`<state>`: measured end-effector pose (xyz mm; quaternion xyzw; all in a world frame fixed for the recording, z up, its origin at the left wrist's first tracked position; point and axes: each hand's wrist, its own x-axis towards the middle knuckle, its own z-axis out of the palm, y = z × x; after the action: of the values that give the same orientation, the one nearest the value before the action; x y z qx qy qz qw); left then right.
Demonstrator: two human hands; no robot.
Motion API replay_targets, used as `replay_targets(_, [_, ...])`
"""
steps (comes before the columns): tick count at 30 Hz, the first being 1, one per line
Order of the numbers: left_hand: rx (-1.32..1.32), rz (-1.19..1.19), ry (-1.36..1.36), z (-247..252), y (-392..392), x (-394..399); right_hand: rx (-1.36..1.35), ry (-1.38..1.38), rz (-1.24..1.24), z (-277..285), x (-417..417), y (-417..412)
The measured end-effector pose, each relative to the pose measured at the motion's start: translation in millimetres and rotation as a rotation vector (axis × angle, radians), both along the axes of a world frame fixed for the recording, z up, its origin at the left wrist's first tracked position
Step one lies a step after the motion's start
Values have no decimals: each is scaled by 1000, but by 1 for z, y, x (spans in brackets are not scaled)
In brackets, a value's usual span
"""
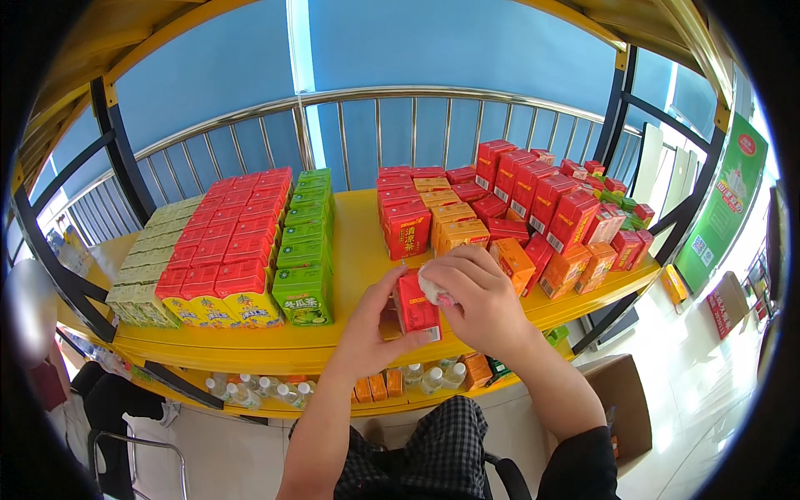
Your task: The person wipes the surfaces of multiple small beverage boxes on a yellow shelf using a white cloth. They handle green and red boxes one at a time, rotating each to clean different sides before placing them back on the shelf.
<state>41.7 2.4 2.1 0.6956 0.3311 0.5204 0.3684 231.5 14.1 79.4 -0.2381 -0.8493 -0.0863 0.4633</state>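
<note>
A red drink carton (415, 306) is held between the thumb and fingers of my left hand (372, 331), above the front edge of the yellow shelf (350, 275). My right hand (478, 300) grips a crumpled white cloth or tissue (435, 286) with a pink patch and presses it on the carton's upper side. Just behind my hands stands a row of red cartons (405, 231), with orange cartons (459, 231) to its right. Red cartons (559, 206) lie stacked on their sides farther right. To the left stand green cartons (305, 294) in a single row.
Red-and-yellow cartons (219, 294) and pale green cartons (147, 300) fill the shelf's left part. Water bottles (431, 380) stand on the lower shelf. A cardboard box (619, 400) sits on the floor at right. Another person (115, 400) sits at left. A metal railing (412, 97) runs behind.
</note>
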Motion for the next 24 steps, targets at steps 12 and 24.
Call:
replay_targets(12, [-89,34,151,8,-5,-1,-11,-120,-16,-12,7,-16])
replay_targets(24, [-142,-8,8,3,-1,0,-137,-193,58,-5,5,-25])
